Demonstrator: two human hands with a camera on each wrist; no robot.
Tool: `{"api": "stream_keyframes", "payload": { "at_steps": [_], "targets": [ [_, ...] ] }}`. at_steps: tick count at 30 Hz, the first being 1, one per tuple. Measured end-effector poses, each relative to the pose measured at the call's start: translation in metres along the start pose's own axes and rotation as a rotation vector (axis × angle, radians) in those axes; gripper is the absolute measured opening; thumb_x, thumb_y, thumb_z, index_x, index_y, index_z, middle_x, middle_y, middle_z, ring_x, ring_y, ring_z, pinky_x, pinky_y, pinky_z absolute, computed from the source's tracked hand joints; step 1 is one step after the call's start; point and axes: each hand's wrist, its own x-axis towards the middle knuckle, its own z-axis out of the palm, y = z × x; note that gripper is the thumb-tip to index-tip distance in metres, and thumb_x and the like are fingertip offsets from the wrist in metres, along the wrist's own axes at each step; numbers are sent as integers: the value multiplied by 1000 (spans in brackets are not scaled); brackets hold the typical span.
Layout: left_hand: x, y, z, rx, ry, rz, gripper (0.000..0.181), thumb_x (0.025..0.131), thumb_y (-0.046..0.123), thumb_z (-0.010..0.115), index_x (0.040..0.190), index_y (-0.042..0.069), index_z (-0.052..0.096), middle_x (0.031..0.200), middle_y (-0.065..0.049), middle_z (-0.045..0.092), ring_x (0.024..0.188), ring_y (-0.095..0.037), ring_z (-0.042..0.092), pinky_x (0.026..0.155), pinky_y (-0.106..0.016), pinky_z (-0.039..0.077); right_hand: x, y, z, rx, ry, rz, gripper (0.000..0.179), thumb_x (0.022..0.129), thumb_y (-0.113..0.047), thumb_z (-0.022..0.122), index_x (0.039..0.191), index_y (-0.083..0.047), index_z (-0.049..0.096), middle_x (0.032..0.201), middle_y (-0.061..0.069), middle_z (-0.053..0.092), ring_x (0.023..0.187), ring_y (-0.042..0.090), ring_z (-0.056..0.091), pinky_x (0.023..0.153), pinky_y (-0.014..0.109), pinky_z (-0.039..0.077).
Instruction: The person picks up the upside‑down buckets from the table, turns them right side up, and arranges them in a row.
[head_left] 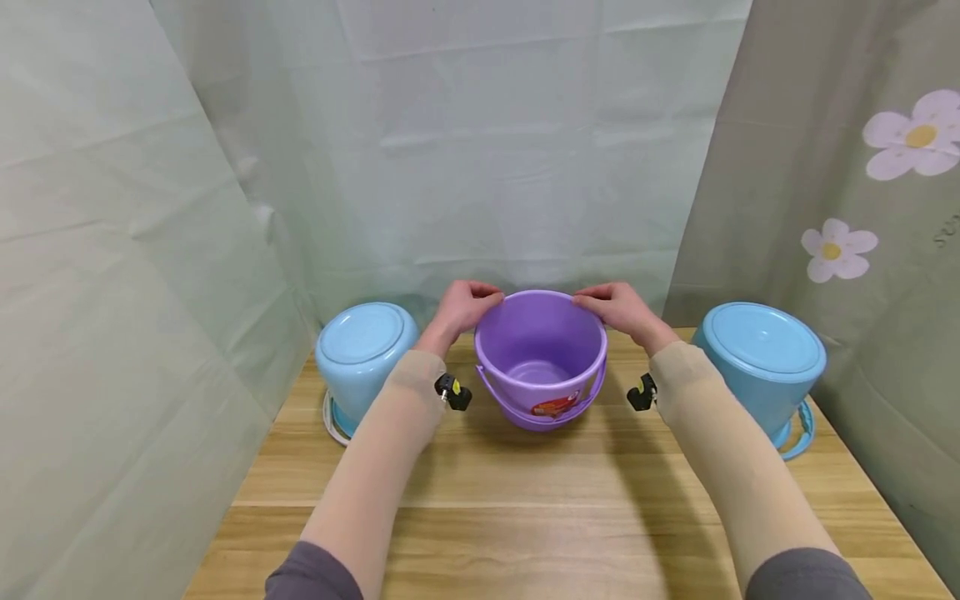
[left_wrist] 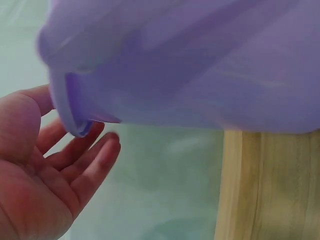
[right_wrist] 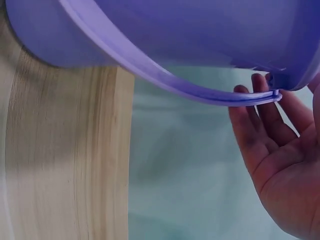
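Gray sleeves [head_left: 318, 573] are closest. Behind, one purple bucket [head_left: 538, 346] wears a red sticker [head_left: 555, 406] (handle [right_wrist: 170, 84] down). Left hand [head_left: 463, 306] and right hand [head_left: 621, 307], half-curled, pinch its rim [head_left: 540, 385].

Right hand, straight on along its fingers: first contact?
The purple bucket, at the far right part of its rim. In the head view the right hand looks to be touching it there, so little or no free travel; exact contact depth is hard to judge.

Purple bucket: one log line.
left hand: holds purple bucket, mouth up | right hand: same | left blue bucket: inverted | right blue bucket: inverted
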Motion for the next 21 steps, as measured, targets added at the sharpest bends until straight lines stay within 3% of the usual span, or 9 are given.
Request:
{"api": "stream_keyframes", "payload": {
  "at_steps": [9, 15, 21],
  "targets": [
    [-25, 1, -12, 37, 41, 210, 43, 102, 27, 71, 138, 3, 71, 129, -14, 73, 120, -28, 67, 103, -42, 55, -21, -4, -1, 22, 19, -22, 61, 107, -43, 66, 153, -5, 57, 152, 18, 58, 141, 36, 53, 115, 51, 46],
    [-52, -2, -14, -44, 107, 319, 38, 102, 19, 73, 135, 1, 71, 133, -17, 70, 124, -30, 65, 102, -43, 57, -38, -7, -3, -5, 86, -76, 63, 106, -46, 66, 155, -9, 56, 155, 16, 56, 146, 38, 48, 118, 55, 42],
    [-79, -19, -17, -125, 132, 405, 31, 101, 12, 75, 128, -2, 74, 127, -18, 72, 120, -33, 68, 99, -48, 59, -54, -2, 2, -27, 147, -136, 61, 105, -49, 67, 152, -11, 59, 155, 13, 57, 148, 38, 46, 118, 60, 41]
  ]
}}
